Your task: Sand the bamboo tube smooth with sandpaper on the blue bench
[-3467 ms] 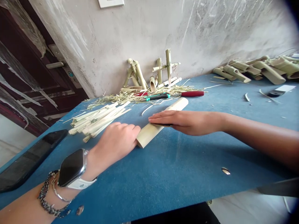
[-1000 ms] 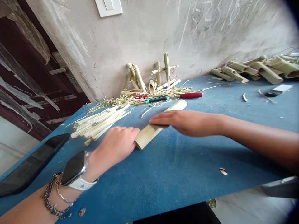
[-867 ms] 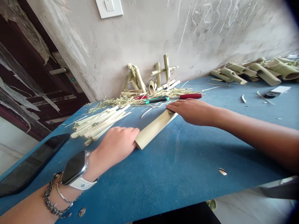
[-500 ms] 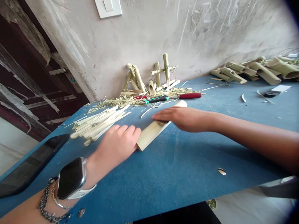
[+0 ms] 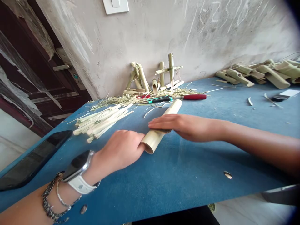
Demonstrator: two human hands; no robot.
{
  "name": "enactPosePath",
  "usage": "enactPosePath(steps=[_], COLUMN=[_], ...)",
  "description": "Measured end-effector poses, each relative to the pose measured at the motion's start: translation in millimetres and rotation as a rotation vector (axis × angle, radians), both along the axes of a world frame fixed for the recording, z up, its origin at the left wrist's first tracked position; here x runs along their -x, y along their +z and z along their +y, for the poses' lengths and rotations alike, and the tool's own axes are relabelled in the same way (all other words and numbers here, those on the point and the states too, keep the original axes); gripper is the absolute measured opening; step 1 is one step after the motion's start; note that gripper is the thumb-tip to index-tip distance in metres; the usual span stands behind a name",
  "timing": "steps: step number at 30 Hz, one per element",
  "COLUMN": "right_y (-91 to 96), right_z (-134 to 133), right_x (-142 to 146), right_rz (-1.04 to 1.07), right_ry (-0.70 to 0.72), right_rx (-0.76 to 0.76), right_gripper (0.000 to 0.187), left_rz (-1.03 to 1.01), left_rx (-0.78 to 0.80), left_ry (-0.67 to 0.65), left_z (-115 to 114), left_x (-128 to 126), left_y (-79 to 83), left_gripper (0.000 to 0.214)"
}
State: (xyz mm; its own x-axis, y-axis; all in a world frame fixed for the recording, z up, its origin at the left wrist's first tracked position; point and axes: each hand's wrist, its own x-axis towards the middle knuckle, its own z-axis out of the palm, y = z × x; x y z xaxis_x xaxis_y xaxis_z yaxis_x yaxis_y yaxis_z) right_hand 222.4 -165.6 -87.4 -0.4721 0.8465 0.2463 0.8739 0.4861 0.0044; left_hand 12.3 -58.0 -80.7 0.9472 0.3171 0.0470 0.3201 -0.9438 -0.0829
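Note:
A pale bamboo tube lies slantwise on the blue table, its hollow near end facing me. My left hand, wearing a watch and bracelets, is closed on that near end; a digit seems to reach into the opening. Across the tube's top lies my right hand, fingers straight and together, pressing down a thin brownish piece that looks like sandpaper. Most of the sandpaper is hidden under the palm and fingers. Left of the tube rests a bundle of split bamboo sticks.
A phone lies at the left edge. Behind the tube are a teal-and-black cutter, a red-handled tool, shavings and bamboo constructions by the wall. Cut bamboo pieces are piled at the back right.
My right hand has slid along the tube toward its near end with the sandpaper. My left wrist has turned, and the tube's open end now shows. The view has shifted slightly.

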Motion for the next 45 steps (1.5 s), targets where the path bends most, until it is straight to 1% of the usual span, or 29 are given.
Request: enactPosePath(steps=[4, 5, 6, 7, 8, 11, 12, 13, 14, 15, 18, 19, 20, 21, 22, 25, 26, 27, 28, 29, 30, 33, 34, 35, 36, 38, 41, 42, 45], right_y=[-7.5, -8.9, -9.6, -9.4, -8.3, -2.5, -0.9, -0.2, -0.7, -2.3, -10.4, -12.7, -14.2, -14.8, -14.5, -9.9, -8.0, -6.4, -5.6, -5.5, -6.4, -12.0, -13.9, -15.5, -16.5, -17.4, -16.3, -15.5, -13.2], right_z=[11.7, 12.8, 12.5, 11.0, 8.3, 0.1, -0.8, -0.1, 2.0, 5.1, 15.1, 16.8, 17.2, 16.1, 13.8, 4.5, 2.4, 1.7, 2.3, 4.1, 6.8, 15.6, 17.5, 18.6, 18.8, 17.2, 12.1, 10.6, 7.9], right_x=[-42.2, -43.9, -39.8, -30.6, -18.1, 16.3, 19.4, 16.5, 8.3, -3.8, -40.3, -45.2, -44.3, -37.9, -27.1, 12.0, 20.0, 22.9, 20.3, 12.8, 1.4, -36.8, -44.8, -48.5, -47.6, -34.2, -4.0, 3.8, 13.2], right_rz=[-0.057, -0.071, -0.075, -0.071, -0.060, 0.010, 0.032, 0.047, 0.052, 0.045, -0.034, -0.063, -0.082, -0.089, -0.084, -0.017, 0.009, 0.028, 0.039, 0.038, 0.027, -0.048, -0.076, -0.098, -0.111, -0.102, -0.063, -0.059, -0.060], right_ry=[-0.360, -0.411, -0.410, -0.358, -0.265, 0.073, 0.129, 0.132, 0.078, -0.023, -0.430, -0.514, -0.541, -0.509, -0.424, -0.042, 0.059, 0.124, 0.140, 0.096, -0.003, -0.434, -0.540, -0.600, -0.608, -0.507, -0.265, -0.216, -0.172], right_rx=[-0.065, -0.079, -0.089, -0.091, -0.078, 0.020, 0.046, 0.053, 0.038, 0.005, -0.106, -0.131, -0.151, -0.161, -0.156, -0.062, -0.025, 0.003, 0.013, 0.005, -0.018, -0.131, -0.162, -0.189, -0.205, -0.210, -0.184, -0.181, -0.182], right_gripper=[0.071, 0.070, 0.069, 0.069, 0.071, 0.080, 0.082, 0.083, 0.083, 0.081, 0.069, 0.066, 0.064, 0.065, 0.067, 0.076, 0.078, 0.079, 0.080, 0.079, 0.077, 0.062, 0.057, 0.054, 0.053, 0.056, 0.061, 0.061, 0.058], left_rz=[0.046, 0.059, 0.074, 0.087, 0.096, 0.086, 0.082, 0.086, 0.094, 0.103, 0.110, 0.107, 0.107, 0.109, 0.110, 0.104, 0.099, 0.096, 0.096, 0.098, 0.104, 0.103, 0.097, 0.093, 0.091, 0.098, 0.089, 0.080, 0.066], left_rx=[0.122, 0.143, 0.164, 0.179, 0.184, 0.139, 0.129, 0.135, 0.155, 0.181, 0.218, 0.208, 0.192, 0.175, 0.156, 0.081, 0.058, 0.047, 0.046, 0.054, 0.070, 0.074, 0.057, 0.042, 0.030, 0.032, 0.039, 0.038, 0.042], left_ry=[0.022, 0.027, 0.034, 0.039, 0.040, 0.009, 0.002, -0.001, 0.003, 0.009, 0.028, 0.033, 0.041, 0.048, 0.053, 0.049, 0.045, 0.042, 0.043, 0.046, 0.050, 0.047, 0.042, 0.038, 0.036, 0.042, 0.041, 0.039, 0.042], left_z=[3.7, 5.1, 6.7, 8.5, 10.3, 15.3, 16.6, 17.5, 18.1, 18.4, 18.0, 17.6, 17.0, 16.5, 16.0, 14.4, 13.7, 12.8, 11.9, 10.8, 9.6, 6.9, 6.5, 6.3, 6.5, 7.4, 8.9, 9.1, 8.7], left_x=[0.3, 0.6, 0.9, 1.3, 1.7, 2.6, 2.7, 2.7, 2.6, 2.5, 2.0, 1.9, 1.9, 1.9, 1.9, 2.5, 2.9, 3.3, 3.7, 4.1, 4.4, 4.6, 4.5, 4.4, 4.3, 4.2, 4.1, 4.0, 3.1], left_y=[4.4, 4.8, 4.8, 4.3, 3.6, 1.1, 0.9, 1.1, 1.8, 2.8, 6.3, 7.1, 7.4, 7.4, 7.0, 5.3, 5.0, 5.1, 5.5, 6.3, 7.3, 10.0, 10.4, 10.5, 10.2, 9.0, 6.9, 6.5, 6.9], left_gripper=[0.030, 0.029, 0.029, 0.029, 0.029, 0.030, 0.031, 0.031, 0.030, 0.030, 0.029, 0.029, 0.029, 0.030, 0.031, 0.034, 0.034, 0.033, 0.032, 0.031, 0.030, 0.029, 0.029, 0.029, 0.029, 0.029, 0.029, 0.029, 0.029])
